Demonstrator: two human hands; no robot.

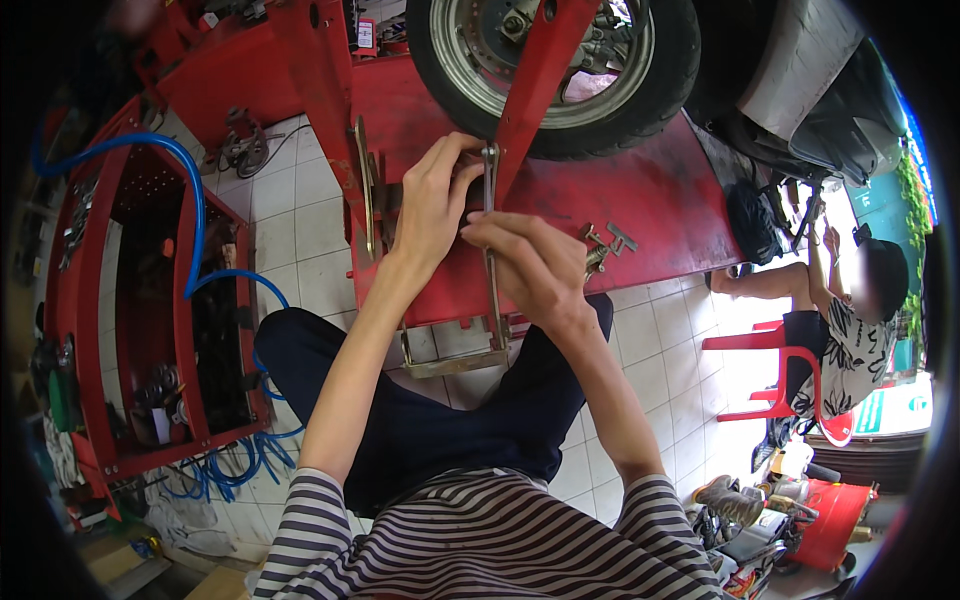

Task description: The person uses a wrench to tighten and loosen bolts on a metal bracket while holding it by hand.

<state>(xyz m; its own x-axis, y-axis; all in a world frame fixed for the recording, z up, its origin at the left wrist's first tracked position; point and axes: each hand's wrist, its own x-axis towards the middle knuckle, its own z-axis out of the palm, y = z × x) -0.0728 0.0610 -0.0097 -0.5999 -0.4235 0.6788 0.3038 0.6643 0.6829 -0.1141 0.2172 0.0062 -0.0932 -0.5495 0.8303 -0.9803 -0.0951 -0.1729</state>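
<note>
A long flat metal bar runs upright in the picture along the red post, down toward a metal crosspiece above my lap. My left hand has its fingers curled at the bar's upper end, beside a small bolt. Lower down, my right hand pinches the same bar with bent fingers. Loose metal fittings lie just right of my right hand on the red platform. A brass-coloured plate stands left of my left hand.
A motorbike wheel sits behind the post. At left stand a red tool trolley and a blue hose. A person sits on a red chair at right. Tools and parts are piled at lower right.
</note>
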